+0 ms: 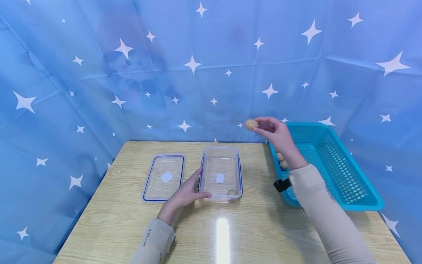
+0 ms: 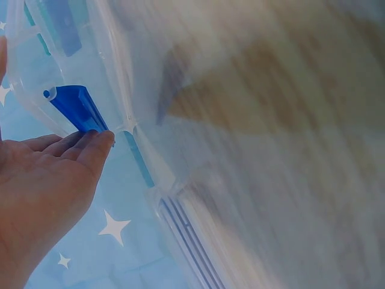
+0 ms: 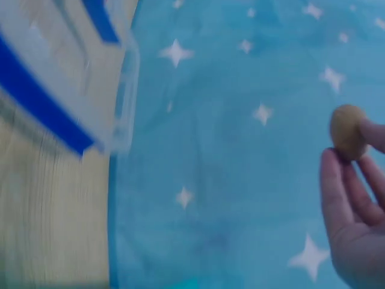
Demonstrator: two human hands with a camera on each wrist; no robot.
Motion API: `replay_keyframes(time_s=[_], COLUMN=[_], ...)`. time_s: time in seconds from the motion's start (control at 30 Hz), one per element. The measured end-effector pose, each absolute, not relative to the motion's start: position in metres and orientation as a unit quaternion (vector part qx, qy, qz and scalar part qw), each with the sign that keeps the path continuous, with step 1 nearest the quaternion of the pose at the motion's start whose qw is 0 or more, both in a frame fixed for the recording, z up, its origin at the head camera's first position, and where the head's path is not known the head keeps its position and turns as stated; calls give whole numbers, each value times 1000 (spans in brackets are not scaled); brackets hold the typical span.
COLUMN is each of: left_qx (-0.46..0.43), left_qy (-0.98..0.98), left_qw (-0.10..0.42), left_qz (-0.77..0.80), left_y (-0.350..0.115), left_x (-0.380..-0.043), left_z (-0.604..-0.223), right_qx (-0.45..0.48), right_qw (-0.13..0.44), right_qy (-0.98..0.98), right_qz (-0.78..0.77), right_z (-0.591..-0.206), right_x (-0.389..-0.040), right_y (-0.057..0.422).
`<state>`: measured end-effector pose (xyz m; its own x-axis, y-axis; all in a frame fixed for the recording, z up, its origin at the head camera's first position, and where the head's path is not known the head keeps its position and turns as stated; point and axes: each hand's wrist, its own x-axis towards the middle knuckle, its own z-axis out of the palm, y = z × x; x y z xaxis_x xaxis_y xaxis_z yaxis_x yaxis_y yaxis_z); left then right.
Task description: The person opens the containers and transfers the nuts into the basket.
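Note:
Up above the table, my right hand (image 1: 271, 130) pinches a tan walnut (image 1: 251, 124) between thumb and fingertips. The oval walnut (image 3: 348, 132) also shows in the right wrist view. My left hand (image 1: 186, 192) rests against the left side of a clear plastic box (image 1: 221, 154) with blue side latches, thumb spread at its near left corner. In the left wrist view, the fairly straight fingers touch a blue latch (image 2: 81, 109). Inside the box, one walnut (image 1: 232, 191) lies at the near right corner, beside a white label (image 1: 219, 178).
A clear lid (image 1: 163, 157) with a blue seal lies left of the box. On the right stands a teal basket (image 1: 346, 150), with several walnuts (image 1: 283, 164) at its left side, partly hidden by my right arm. A blue star-patterned curtain (image 1: 211, 84) hangs behind the wooden table (image 1: 108, 220).

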<state>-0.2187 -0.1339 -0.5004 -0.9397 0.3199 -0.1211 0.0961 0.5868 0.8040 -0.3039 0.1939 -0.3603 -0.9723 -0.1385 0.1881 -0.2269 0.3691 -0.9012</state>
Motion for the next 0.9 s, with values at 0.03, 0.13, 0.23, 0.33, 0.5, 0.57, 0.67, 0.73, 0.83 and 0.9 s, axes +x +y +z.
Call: replay_keyframes(time_s=[0.03, 0.13, 0.23, 0.33, 0.5, 0.57, 0.67, 0.73, 0.83, 0.9], left_qx=[118, 117, 118, 121, 123, 122, 123, 123, 122, 122], left_qy=[882, 884, 884, 883, 882, 881, 879, 878, 879, 880], left_qw=[126, 126, 124, 126, 129, 130, 132, 135, 135, 134], left_qz=[438, 436, 435, 436, 435, 438, 442, 442, 440, 439], left_y=[-134, -135, -135, -136, -137, -136, -135, -135, -134, -133], left_x=[-219, -220, -220, -219, -218, -218, -219, -219, -219, -219], left_z=[-501, -502, -502, -501, -499, -498, -498, -498, -497, -497], right_qx=[106, 95, 83, 69, 41, 34, 25, 25, 32, 37], right_qw=[51, 72, 74, 62, 35, 23, 0, -16, -44, -62], right_qy=[-826, -827, -834, -838, -848, -856, -866, -871, -879, -887], right_qz=[552, 549, 540, 538, 528, 516, 499, 489, 473, 456], right_z=[-361, -366, -373, -380, -396, -404, -415, -423, -433, -440], right_x=[-306, -311, -316, -319, -322, -322, -324, -324, -325, -325], right_y=[200, 220, 239, 258, 288, 301, 317, 327, 340, 349])
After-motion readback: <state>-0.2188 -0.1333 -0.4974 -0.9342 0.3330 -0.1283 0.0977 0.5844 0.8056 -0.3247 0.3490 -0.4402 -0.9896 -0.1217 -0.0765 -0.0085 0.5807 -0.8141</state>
